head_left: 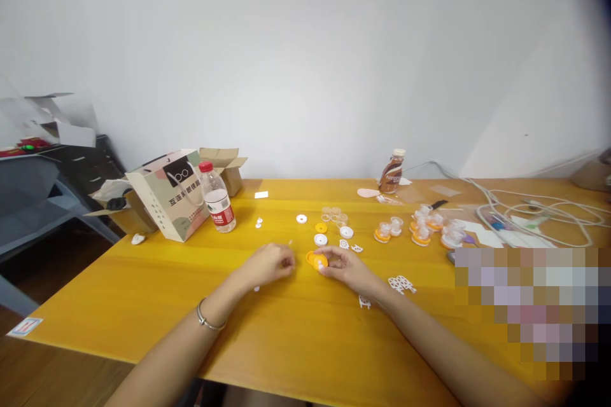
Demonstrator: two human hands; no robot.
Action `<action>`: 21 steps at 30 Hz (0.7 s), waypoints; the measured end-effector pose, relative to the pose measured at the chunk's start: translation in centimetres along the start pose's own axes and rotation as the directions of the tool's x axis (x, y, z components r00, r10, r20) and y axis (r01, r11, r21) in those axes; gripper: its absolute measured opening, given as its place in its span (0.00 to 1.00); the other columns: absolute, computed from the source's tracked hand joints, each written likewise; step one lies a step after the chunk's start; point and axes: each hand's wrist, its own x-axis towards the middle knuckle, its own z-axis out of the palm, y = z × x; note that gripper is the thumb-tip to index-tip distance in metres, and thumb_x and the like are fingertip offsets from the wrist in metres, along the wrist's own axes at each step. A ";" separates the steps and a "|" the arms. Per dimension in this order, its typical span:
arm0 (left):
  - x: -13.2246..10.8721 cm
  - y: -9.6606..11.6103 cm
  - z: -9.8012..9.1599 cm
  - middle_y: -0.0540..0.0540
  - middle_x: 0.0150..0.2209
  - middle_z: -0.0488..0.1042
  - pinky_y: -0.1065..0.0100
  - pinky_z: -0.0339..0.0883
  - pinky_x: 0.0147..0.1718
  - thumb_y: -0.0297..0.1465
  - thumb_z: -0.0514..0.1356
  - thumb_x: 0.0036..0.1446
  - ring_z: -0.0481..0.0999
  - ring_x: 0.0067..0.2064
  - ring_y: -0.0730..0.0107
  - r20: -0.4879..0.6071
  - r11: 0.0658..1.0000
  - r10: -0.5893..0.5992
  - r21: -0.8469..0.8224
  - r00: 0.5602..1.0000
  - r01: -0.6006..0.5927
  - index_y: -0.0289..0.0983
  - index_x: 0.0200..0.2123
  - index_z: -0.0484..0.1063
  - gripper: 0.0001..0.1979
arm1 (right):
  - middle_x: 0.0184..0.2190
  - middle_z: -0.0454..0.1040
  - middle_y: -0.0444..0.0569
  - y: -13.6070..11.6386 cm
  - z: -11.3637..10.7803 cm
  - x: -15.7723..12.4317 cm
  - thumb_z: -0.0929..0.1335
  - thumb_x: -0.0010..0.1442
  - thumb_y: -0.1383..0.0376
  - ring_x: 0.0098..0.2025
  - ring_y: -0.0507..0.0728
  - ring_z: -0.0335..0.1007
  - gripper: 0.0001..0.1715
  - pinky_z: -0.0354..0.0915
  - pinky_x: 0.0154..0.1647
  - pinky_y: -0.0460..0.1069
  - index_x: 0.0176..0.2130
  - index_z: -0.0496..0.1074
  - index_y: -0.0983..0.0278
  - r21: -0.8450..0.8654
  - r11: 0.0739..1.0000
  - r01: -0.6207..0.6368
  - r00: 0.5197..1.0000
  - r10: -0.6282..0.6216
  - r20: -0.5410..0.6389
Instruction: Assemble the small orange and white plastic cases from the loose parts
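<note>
The right hand (347, 268) has thumb and fingers clamped on a small round orange plastic disc with a whitish piece on its face (317, 260), held just above the middle of the yellow wooden table (267, 343). The left hand (273, 263) is near it but apart, fingers curled together; whether they pinch something small cannot be told. The step in hand looks like joining or seating small parts on that disc, and the next move probably calls for a steady right-hand grip while the left fingertips work close to it. Within reach beyond the hands lie a flat round white plastic disc (321, 240) and thin clear plastic rings (342, 220); white lattice-like plastic pieces (402, 284) lie beside the right forearm. The right fingers cover part of the held disc, and an orange rim at its left may be a separate part. A small white piece (256, 289) is partly hidden by the left forearm, and blocky blurring masks the table's right side.
</note>
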 end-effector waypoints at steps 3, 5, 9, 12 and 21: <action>0.5 1.3 0.9 0.48 0.31 0.74 0.75 0.61 0.33 0.31 0.53 0.53 0.71 0.32 0.74 -0.162 0.986 0.034 -0.158 0.986 -0.060 0.36 0.33 0.72 0.09 | 0.38 0.70 0.46 0.0 0.3 -0.1 0.70 0.43 0.63 0.33 0.52 0.66 0.22 0.62 0.39 0.50 0.40 0.67 0.62 0.020 1.000 0.018 1.000 -0.018 0.012; 0.8 2.0 1.6 0.48 0.32 0.75 0.75 0.61 0.33 0.31 0.52 0.54 0.71 0.32 0.75 -0.229 0.973 0.031 -0.217 0.973 -0.082 0.36 0.34 0.72 0.10 | 0.36 0.70 0.46 0.1 0.5 -0.1 0.70 0.43 0.63 0.33 0.52 0.66 0.22 0.61 0.40 0.50 0.40 0.67 0.62 0.045 0.999 0.018 1.000 -0.019 0.019; 1.1 2.3 2.4 0.47 0.31 0.76 0.74 0.64 0.32 0.33 0.54 0.53 0.72 0.31 0.74 -0.273 0.902 -0.058 -0.426 0.960 -0.067 0.35 0.35 0.72 0.10 | 0.33 0.71 0.44 0.3 0.8 -0.2 0.70 0.43 0.64 0.31 0.51 0.65 0.19 0.60 0.38 0.49 0.39 0.68 0.62 0.089 0.996 0.008 1.000 -0.010 0.020; 1.2 2.0 2.6 0.44 0.31 0.76 0.72 0.66 0.33 0.33 0.57 0.50 0.74 0.32 0.71 -0.254 0.823 -0.135 -0.567 0.958 -0.034 0.32 0.33 0.72 0.10 | 0.32 0.71 0.44 0.3 0.7 -0.2 0.69 0.43 0.64 0.30 0.51 0.64 0.19 0.60 0.36 0.48 0.39 0.69 0.62 0.081 0.997 0.016 1.000 -0.016 0.000; 1.3 2.5 2.8 0.47 0.32 0.76 0.72 0.65 0.35 0.30 0.56 0.51 0.73 0.33 0.72 -0.272 0.898 -0.127 -0.440 0.954 -0.006 0.35 0.36 0.72 0.09 | 0.30 0.70 0.44 0.2 1.1 -0.1 0.71 0.42 0.62 0.30 0.51 0.64 0.21 0.60 0.35 0.48 0.38 0.68 0.63 0.080 0.997 -0.003 1.000 0.004 -0.021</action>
